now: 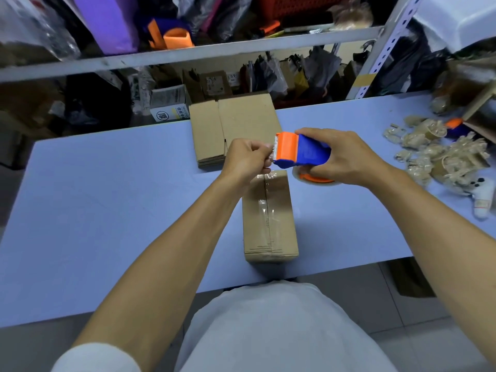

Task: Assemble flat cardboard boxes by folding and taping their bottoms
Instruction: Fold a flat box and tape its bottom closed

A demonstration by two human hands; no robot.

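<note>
An assembled cardboard box [269, 218] stands on the blue table [107, 200] in front of me, with clear tape running along its top seam. Above its far end my right hand [341, 159] grips a blue and orange tape dispenser [300, 151]. My left hand [248, 159] pinches the clear tape end at the dispenser's orange toothed blade. A stack of flat cardboard boxes [230, 127] lies at the table's far edge, just behind both hands.
Several crumpled tape scraps and empty tape cores [440, 151] litter the table's right side, next to a small white object [483, 202]. A metal shelf [188, 53] with bags and another orange dispenser [174, 36] stands behind the table.
</note>
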